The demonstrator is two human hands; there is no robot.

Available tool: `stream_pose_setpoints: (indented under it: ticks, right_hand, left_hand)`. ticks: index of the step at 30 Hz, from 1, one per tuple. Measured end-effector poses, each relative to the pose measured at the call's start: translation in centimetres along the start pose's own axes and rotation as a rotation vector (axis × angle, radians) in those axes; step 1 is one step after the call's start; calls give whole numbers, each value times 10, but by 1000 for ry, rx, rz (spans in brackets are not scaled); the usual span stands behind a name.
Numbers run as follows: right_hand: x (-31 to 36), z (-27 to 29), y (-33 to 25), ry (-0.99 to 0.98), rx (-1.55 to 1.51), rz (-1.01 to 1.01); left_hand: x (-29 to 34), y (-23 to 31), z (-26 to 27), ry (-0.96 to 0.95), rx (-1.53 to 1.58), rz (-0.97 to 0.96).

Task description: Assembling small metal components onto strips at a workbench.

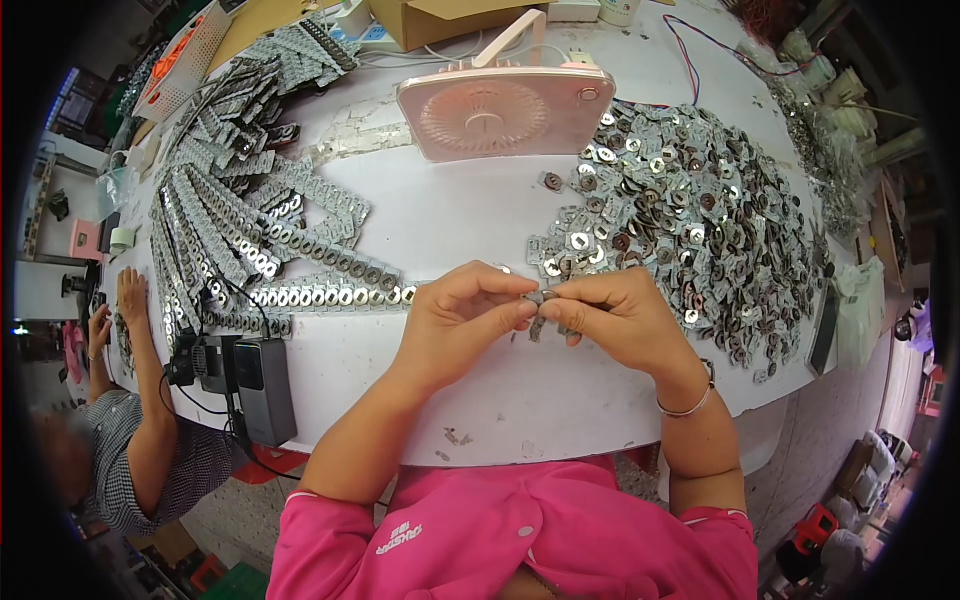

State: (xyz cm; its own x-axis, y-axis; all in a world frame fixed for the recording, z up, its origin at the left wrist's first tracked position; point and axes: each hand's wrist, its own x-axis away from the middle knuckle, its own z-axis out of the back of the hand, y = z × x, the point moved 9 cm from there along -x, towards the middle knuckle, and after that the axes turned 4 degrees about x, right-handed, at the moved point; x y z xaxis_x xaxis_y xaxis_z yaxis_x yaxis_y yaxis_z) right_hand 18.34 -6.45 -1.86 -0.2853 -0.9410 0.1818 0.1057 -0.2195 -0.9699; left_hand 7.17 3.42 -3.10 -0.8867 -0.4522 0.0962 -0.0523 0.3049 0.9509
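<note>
My left hand [452, 322] and my right hand [625, 312] meet over the white table, fingertips nearly touching. Both pinch a small metal part [541, 296] between thumb and forefinger; the fingers cover most of it, so its exact shape is hidden. To the right of my hands spreads a big heap of loose small metal parts [690, 225], grey plates with round discs on them. On the left, a row of the same kind of parts [330, 297] ends beside my left hand, below several more long strips [225, 225] that fan out across the table.
A pink fan [487, 115] stands behind my hands. Left of me are a grey box-shaped device [264, 390] and black cables. A white basket [185, 60] and an open cardboard box [440, 22] stand at the back. At the far left a co-worker's hands [130, 295] rest at the table.
</note>
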Motion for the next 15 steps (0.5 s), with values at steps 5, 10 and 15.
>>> stream_pose_setpoints:
  ticks: [5, 10, 15]
  right_hand:
    - [1, -7, -3, -34, -219, -52]
    - [1, -16, -1, -83, -247, -111]
    - [-1, -13, 3, 23, -275, -147]
  left_hand:
    - [-2, 7, -8, -100, 191, 73]
    - [0, 1, -5, -132, 282, 68]
    - [-1, -3, -1, 40, 228, 55]
